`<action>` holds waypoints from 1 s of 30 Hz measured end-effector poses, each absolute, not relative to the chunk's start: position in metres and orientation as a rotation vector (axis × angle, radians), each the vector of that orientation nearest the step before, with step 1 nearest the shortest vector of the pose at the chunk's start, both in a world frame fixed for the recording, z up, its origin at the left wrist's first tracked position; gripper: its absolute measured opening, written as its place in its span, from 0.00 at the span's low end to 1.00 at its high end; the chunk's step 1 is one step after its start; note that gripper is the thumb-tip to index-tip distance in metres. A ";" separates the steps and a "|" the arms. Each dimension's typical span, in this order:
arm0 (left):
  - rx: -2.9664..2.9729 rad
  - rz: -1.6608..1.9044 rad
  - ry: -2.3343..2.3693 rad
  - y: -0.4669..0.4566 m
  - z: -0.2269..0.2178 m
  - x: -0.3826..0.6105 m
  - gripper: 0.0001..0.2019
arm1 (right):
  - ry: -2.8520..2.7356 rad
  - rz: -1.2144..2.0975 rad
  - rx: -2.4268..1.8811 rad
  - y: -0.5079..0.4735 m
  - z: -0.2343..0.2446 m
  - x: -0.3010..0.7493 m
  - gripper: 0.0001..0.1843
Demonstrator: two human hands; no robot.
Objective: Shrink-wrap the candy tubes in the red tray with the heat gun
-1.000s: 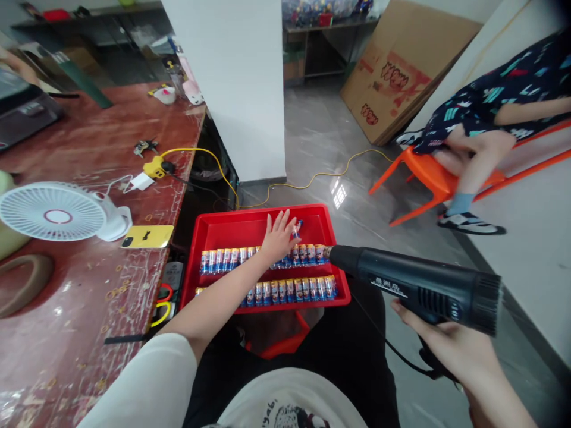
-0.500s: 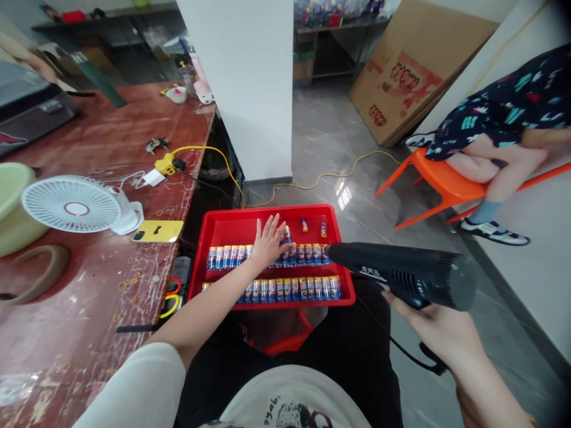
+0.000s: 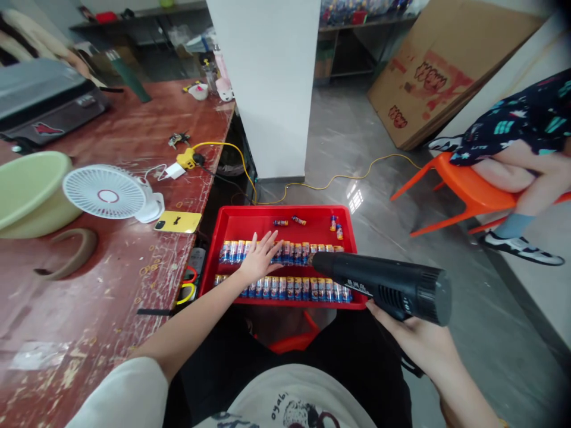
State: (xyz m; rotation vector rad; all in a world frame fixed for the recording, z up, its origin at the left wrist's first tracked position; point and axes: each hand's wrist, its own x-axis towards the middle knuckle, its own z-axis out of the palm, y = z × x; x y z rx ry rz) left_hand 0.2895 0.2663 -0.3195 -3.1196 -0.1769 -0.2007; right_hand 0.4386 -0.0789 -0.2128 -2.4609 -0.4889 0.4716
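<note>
In the red tray (image 3: 241, 223), the back row of little bottles (image 3: 291, 253) runs sideways, ahead-left of my right hand (image 3: 413, 336), which's gripping the heat gun (image 3: 379, 278); left hand's (image 3: 259, 260) way closer, fingers splayed over them.

you're in a workshop. around you: scuffed worktable (image 3: 109, 336), heat gun (image 3: 379, 279), tray (image 3: 250, 224) of rowed cylinders (image 3: 298, 289), leaning cardboard (image 3: 446, 74).

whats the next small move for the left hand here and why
Probably ease the left hand a little away from the nozzle: the right hand holds the heat gun pointing toward it, while it spreads over the far row of small printed cylinders.
</note>
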 end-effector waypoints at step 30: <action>-3.151 -0.270 -0.487 0.306 -0.331 0.227 0.29 | -0.623 0.705 -2.476 -0.014 -0.213 0.411 0.26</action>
